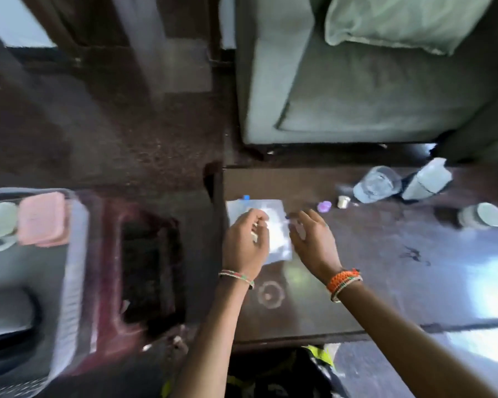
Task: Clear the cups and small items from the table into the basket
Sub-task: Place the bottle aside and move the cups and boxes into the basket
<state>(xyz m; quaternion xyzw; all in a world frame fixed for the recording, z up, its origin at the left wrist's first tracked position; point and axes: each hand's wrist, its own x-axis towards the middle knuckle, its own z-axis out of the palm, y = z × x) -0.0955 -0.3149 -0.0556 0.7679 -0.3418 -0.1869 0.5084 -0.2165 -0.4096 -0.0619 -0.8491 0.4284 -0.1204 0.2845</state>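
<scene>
left hand [246,239] on packet [273,225] (blurred)

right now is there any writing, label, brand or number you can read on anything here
None can be read.
White sheet under the hands: blurred, no text shows.
White bottle: no legible label.
Glass, cup, purple cap: no visible print.
Pink box in the basket: blurred, no text shows.
Ring mark on the table: a mark, not writing.
</scene>
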